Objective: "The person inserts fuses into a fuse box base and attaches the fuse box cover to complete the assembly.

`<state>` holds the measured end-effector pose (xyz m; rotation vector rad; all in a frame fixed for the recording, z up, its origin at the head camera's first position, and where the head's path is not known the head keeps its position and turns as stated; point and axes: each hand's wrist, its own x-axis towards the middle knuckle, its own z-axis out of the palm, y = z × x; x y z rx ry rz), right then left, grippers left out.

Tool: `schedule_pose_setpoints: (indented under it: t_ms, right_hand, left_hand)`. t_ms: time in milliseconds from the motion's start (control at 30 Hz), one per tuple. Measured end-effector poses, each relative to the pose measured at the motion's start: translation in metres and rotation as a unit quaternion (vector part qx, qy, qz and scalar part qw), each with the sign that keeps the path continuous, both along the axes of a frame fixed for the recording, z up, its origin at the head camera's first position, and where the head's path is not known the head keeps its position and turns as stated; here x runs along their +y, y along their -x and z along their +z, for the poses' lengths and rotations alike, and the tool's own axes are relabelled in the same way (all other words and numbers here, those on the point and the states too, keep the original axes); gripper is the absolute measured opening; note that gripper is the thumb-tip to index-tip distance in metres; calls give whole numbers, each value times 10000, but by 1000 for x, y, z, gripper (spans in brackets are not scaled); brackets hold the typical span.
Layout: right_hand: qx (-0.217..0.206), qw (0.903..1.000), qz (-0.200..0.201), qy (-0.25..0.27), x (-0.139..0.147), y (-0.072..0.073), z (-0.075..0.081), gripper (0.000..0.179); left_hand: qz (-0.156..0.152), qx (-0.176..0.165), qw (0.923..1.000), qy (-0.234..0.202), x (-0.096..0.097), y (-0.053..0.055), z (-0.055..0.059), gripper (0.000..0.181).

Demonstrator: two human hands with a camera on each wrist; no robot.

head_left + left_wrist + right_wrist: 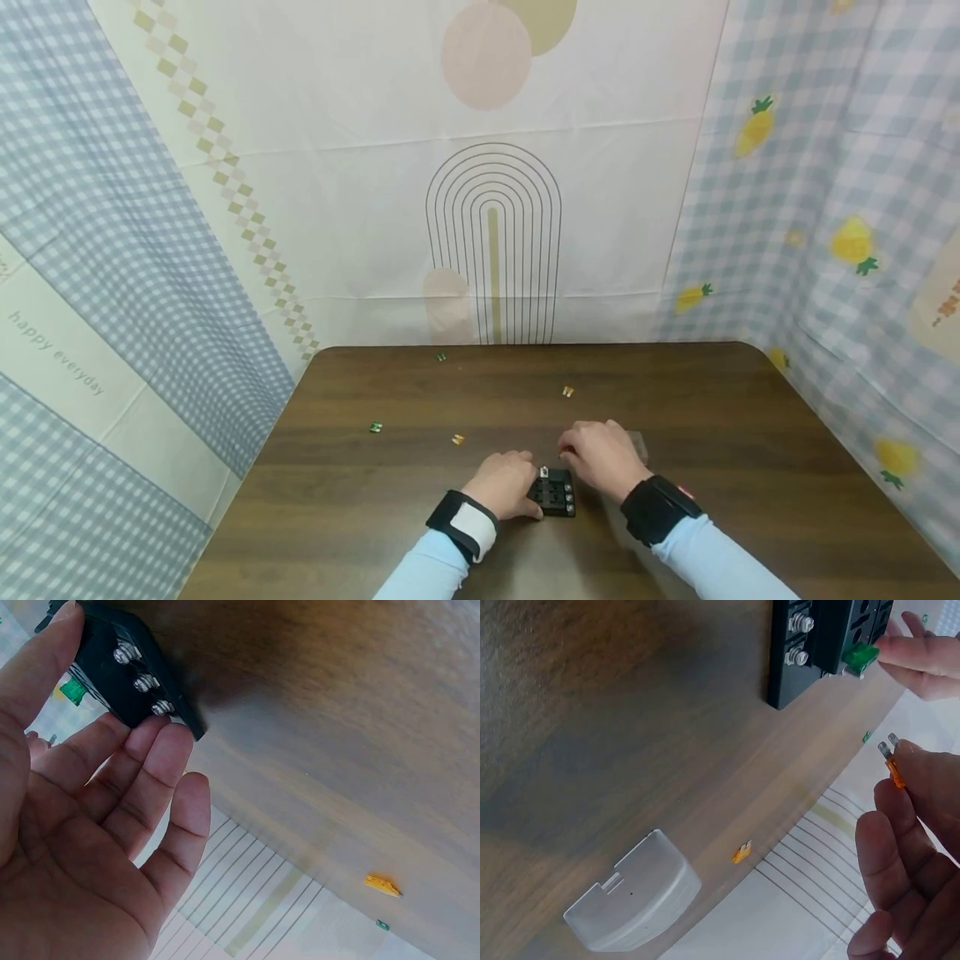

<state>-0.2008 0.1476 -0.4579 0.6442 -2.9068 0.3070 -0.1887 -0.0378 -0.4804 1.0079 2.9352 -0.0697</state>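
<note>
A black fuse block [557, 493] with silver screw terminals lies on the table in the head view. My left hand [504, 485] grips its left part, thumb on the near side and fingers on the far side. One green blade fuse [860, 657] sits in an end slot, as the right wrist view shows. Just right of the block is my right hand [606, 457]. Between its thumb and index finger it pinches an orange blade fuse [895, 772], metal prongs pointing away from the fingertips. That fuse is apart from the block.
A clear plastic cover [637, 900] lies on the table, partly behind the right hand in the head view. Loose orange fuses [457, 439] [567, 391] and green fuses [376, 427] [441, 357] are spread beyond the hands. A patterned cloth [360, 208] hangs behind the table.
</note>
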Motion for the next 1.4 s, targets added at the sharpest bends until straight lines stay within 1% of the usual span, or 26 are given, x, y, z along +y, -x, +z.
schedule_pose_setpoints:
  t_ms: [200,400,500,633,767,1033,1200,1400]
  right_hand:
    - [155,9998,146,39,-1,-6,-1,7]
    - [145,9997,219,28,-3,-9,0,7]
    - [144,9992,366,31,-3,-10,1,6]
    - [47,9985,552,-21,-3,-9,1,5]
    - [-39,9973,725,-66,-3,-8,1,5]
    - [-326,9934,1093,-99,-5,-12,4,9]
    - [-475,9912,1231,-93,-7,-13,4,13]
    - [-462,9890,1398,-132,-7,-13,2,14]
  left_hand:
    - [0,-27,10000,2,0,0,-1,44]
    - [22,-56,10000,-39,0,1,-2,45]
    - [19,-17,10000,-27,1,2,-2,45]
    - [-12,48,10000,-5,1,2,-2,44]
    - [-6,24,10000,-23,1,2,-2,43]
    - [7,15,10000,-76,0,1,-1,41]
    - [24,54,10000,-53,1,0,1,40]
    - [15,86,10000,-24,1,0,0,40]
